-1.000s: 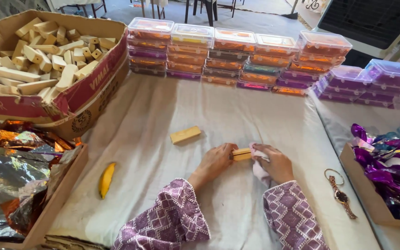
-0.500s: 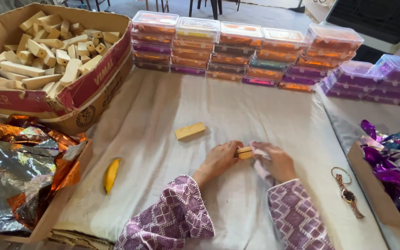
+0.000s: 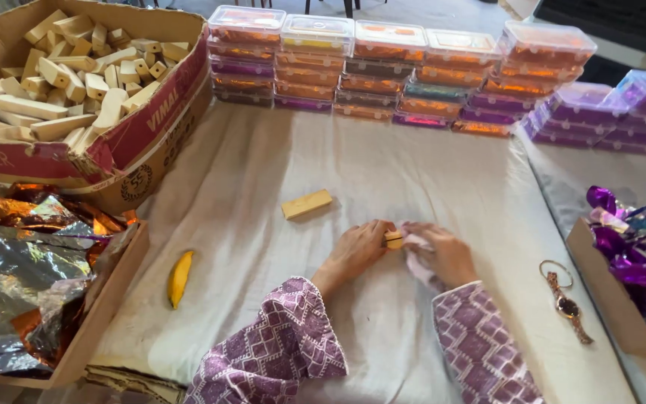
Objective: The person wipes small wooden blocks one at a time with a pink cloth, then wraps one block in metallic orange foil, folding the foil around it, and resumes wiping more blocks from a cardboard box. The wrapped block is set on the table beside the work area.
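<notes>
White cloth (image 3: pixel 278 179) covers the table, with stacked clear lidded boxes (image 3: pixel 398 75) along its far edge; at far left a cardboard box (image 3: pixel 151 135) holds pale wooden blocks, and near left a shallow tray (image 3: pixel 106 299) holds crumpled orange and silver foil; a yellow curved piece (image 3: pixel 179 277) lies on the cloth beside the tray; a loose wooden block (image 3: pixel 306 203) lies just beyond the hands, its long axis running left to right and tilted slightly. At centre, the left hand (image 3: pixel 357 251) closes its fingertips on the left end of a small wooden block (image 3: pixel 394 239); the right hand (image 3: pixel 443 254) meets it from the right, apparently pressing a pale wrapper (image 3: pixel 416 262) against it, though its grip is partly hidden; the held block lies between the two hands. A wristwatch (image 3: pixel 564 303) rests to the right; purple foil (image 3: pixel 637 232) fills the right-hand tray.
</notes>
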